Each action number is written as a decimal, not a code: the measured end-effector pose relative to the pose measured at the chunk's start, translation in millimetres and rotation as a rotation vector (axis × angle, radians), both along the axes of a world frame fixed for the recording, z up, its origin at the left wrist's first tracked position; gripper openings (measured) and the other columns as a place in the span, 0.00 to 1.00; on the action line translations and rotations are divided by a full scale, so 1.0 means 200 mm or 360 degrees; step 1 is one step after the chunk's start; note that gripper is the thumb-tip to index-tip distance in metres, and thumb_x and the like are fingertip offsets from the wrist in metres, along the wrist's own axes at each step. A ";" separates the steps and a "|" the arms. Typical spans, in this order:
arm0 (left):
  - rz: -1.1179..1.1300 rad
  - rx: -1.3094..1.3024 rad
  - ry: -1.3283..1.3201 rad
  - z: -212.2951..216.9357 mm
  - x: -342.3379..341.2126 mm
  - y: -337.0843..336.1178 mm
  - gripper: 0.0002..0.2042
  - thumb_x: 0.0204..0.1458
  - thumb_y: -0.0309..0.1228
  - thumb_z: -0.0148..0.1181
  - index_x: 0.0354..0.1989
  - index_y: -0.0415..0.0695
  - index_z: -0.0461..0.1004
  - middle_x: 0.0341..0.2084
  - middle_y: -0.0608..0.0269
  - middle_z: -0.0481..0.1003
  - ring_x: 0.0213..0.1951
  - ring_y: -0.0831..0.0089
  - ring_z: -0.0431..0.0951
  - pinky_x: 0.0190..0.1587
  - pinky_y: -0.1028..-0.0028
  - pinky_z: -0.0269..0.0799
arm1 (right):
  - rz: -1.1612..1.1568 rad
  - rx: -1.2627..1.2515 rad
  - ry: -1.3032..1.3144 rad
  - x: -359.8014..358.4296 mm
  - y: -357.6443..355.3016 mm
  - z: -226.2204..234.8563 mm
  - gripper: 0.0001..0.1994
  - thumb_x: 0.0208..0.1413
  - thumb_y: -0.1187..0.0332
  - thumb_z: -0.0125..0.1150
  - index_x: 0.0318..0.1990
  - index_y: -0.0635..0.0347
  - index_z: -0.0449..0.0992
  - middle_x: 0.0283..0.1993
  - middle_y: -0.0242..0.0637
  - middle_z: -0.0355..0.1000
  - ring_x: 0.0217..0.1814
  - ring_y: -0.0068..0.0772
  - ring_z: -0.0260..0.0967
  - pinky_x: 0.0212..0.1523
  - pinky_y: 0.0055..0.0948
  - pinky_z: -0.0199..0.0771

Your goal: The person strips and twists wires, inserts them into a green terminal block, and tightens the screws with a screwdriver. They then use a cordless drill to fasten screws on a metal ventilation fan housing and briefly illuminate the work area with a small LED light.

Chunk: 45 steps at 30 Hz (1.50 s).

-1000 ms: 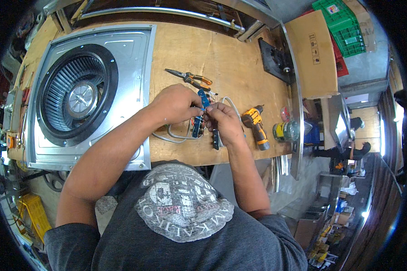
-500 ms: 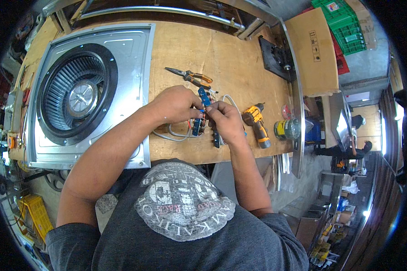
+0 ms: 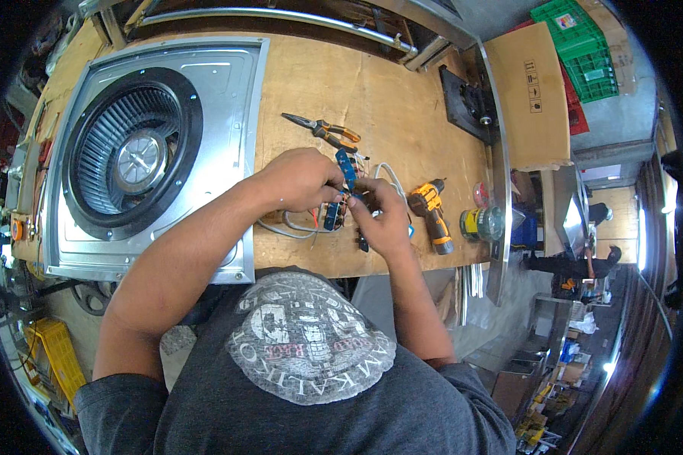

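"One plywood table carries everything. What's biggest on it?"

"Blower unit, set in its metal panel, to the left and well apart from the work."

"And the hands?"

"Left hand and right hand nearly meet at mid-table, each with thumb and fingers pinched on the blue wired strip. Exactly which small part sits between the tips, I can't tell; the fingers hide it."

"What's lying around them?"

"Cordless drill just right of the right hand, long-nose pliers just beyond the left. I'd leave both where they lie; neither seems in the way."

"So how should fine work like that be handled?"

"Let one hand steady the strip while the other does the delicate moving. Press close to the join, and don't tug on the leads."

"Anything smaller to watch?"

"Yes, the thin red wire hanging beside the left fingers. It could snag, so I'd guide it clear."
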<state>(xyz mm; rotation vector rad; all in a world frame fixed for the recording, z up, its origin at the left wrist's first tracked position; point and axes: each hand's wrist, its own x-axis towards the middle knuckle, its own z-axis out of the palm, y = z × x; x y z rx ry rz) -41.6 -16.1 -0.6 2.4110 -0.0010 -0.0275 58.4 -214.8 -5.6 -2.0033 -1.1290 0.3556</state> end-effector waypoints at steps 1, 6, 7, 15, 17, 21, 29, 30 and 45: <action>0.0006 -0.0014 0.0009 0.00 0.00 0.00 0.11 0.51 0.39 0.65 0.36 0.46 0.83 0.30 0.51 0.80 0.38 0.51 0.80 0.44 0.55 0.74 | 0.0028 0.0029 -0.0222 0.00 0.00 -0.01 0.13 0.55 0.71 0.66 0.47 0.65 0.78 0.41 0.42 0.77 0.38 0.37 0.77 0.40 0.33 0.77; -0.0008 -0.0079 0.0081 0.03 0.00 0.01 0.11 0.51 0.39 0.65 0.36 0.46 0.82 0.29 0.51 0.80 0.38 0.51 0.81 0.43 0.56 0.74 | 0.0055 0.0170 -0.0598 -0.03 0.01 -0.09 0.08 0.55 0.70 0.66 0.40 0.61 0.80 0.37 0.44 0.75 0.37 0.45 0.75 0.38 0.35 0.76; -0.0008 -0.0071 0.0082 0.02 0.01 0.01 0.11 0.50 0.39 0.65 0.36 0.46 0.82 0.29 0.51 0.80 0.38 0.52 0.81 0.42 0.56 0.74 | 0.0061 0.0199 -0.0592 -0.03 0.01 -0.10 0.07 0.55 0.70 0.65 0.40 0.62 0.79 0.36 0.44 0.74 0.36 0.44 0.75 0.37 0.35 0.76; -0.0104 0.0156 -0.0008 0.01 0.00 -0.01 0.10 0.50 0.39 0.65 0.36 0.47 0.83 0.28 0.51 0.80 0.37 0.50 0.80 0.42 0.55 0.73 | -0.0127 0.0097 0.2464 0.02 0.00 -0.15 0.10 0.63 0.62 0.53 0.36 0.58 0.72 0.26 0.29 0.65 0.19 0.24 0.58 0.20 0.24 0.57; -0.0105 0.0141 -0.0028 0.00 0.00 0.00 0.10 0.51 0.38 0.65 0.37 0.48 0.83 0.28 0.51 0.80 0.37 0.50 0.80 0.42 0.54 0.73 | -0.0058 0.0094 0.2693 0.03 0.00 -0.14 0.10 0.63 0.62 0.53 0.36 0.59 0.73 0.25 0.30 0.65 0.19 0.24 0.59 0.20 0.25 0.57; -0.0030 0.0093 0.0037 0.01 0.00 0.00 0.10 0.51 0.38 0.65 0.36 0.47 0.83 0.29 0.50 0.80 0.37 0.50 0.80 0.42 0.54 0.73 | -0.0112 -0.0109 0.1444 0.00 0.00 -0.08 0.09 0.61 0.64 0.58 0.39 0.62 0.75 0.26 0.30 0.68 0.21 0.26 0.65 0.23 0.26 0.64; -0.0010 0.0007 0.0097 0.00 0.00 0.01 0.10 0.50 0.37 0.66 0.36 0.46 0.83 0.28 0.50 0.80 0.37 0.50 0.80 0.43 0.55 0.74 | 0.0114 -0.0013 -0.0752 -0.04 0.02 -0.07 0.09 0.52 0.72 0.68 0.40 0.59 0.80 0.31 0.40 0.74 0.30 0.42 0.75 0.30 0.34 0.74; -0.0007 -0.0025 0.0117 0.00 0.00 0.01 0.10 0.50 0.37 0.67 0.36 0.46 0.83 0.28 0.50 0.80 0.37 0.50 0.80 0.43 0.56 0.74 | 0.0145 0.0020 -0.0808 -0.04 0.03 -0.07 0.08 0.51 0.72 0.68 0.39 0.59 0.80 0.31 0.41 0.73 0.30 0.44 0.75 0.30 0.35 0.74; -0.0164 0.0050 0.0207 -0.01 0.00 0.01 0.11 0.51 0.37 0.65 0.36 0.44 0.82 0.28 0.49 0.80 0.35 0.48 0.80 0.40 0.54 0.73 | 0.0313 -0.0056 -0.0833 -0.03 0.02 -0.06 0.05 0.55 0.67 0.63 0.36 0.56 0.78 0.34 0.40 0.70 0.32 0.48 0.72 0.30 0.43 0.72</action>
